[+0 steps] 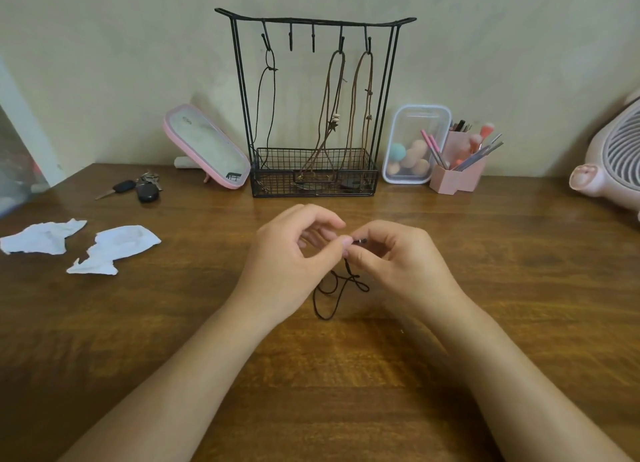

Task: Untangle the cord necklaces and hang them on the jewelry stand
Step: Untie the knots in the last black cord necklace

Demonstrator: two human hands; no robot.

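Pinching the black cord necklace [333,290] between them, the left hand [298,253] and right hand [398,259] meet just above the counter [519,260], with the fingers [337,224] of both curled in narrow around the cord's upper end. Its slack lies in crossed loops on the counter just below the hands. Behind them, the jewelry stand [315,20] carries a black necklace [273,97] on its left hook and two brown necklaces [329,97] on the right, while two middle hooks [291,40] hang bare. This looks like the untangling of the last loose cord. The next move calls for teasing the crossings apart without tightening them, then lifting the open loop to a bare hook.
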